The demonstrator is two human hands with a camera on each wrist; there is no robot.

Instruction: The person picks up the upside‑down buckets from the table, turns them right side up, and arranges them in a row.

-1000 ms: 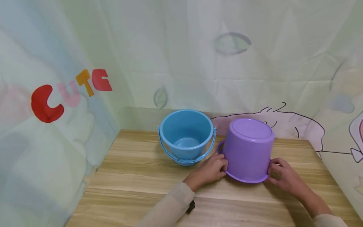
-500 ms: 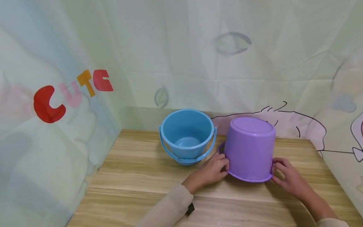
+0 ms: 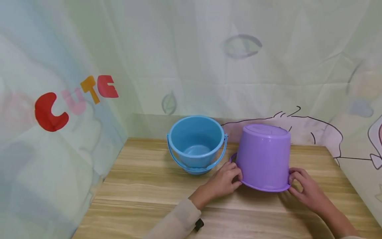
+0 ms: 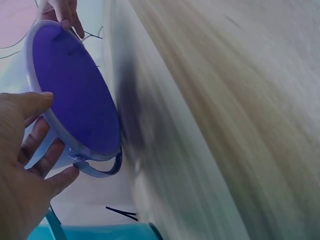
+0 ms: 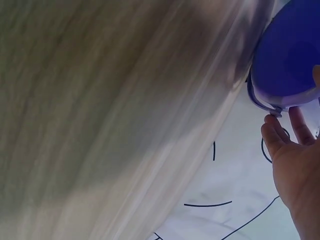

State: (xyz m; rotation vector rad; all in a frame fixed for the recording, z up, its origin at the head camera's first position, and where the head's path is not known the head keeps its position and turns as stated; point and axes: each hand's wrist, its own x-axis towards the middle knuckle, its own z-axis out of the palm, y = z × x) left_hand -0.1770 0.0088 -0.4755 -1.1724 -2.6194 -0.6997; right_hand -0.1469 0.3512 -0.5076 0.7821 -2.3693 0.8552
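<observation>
the purple bucket (image 3: 264, 159) is between my left grip (image 3: 222, 181) and my right grip (image 3: 307, 191), upside down over the tabletop (image 3: 143, 192) and tipped. i judge the tilt to be the relation that counts: its long axis leans off upright, base up and away, mouth turned partly toward me, near rim raised, far rim low and seemingly touching the tabletop. my left grip is clamped on the rim's left side, thumb inside, fingers outside; my right grip pinches the right side, its thumb mostly cut off in the wrist view. both forearms angle in from my side. the handle (image 4: 95, 171) sits beyond my left fingers. the light blue bucket (image 3: 197, 132) stands upright, nearer my left grip.
</observation>
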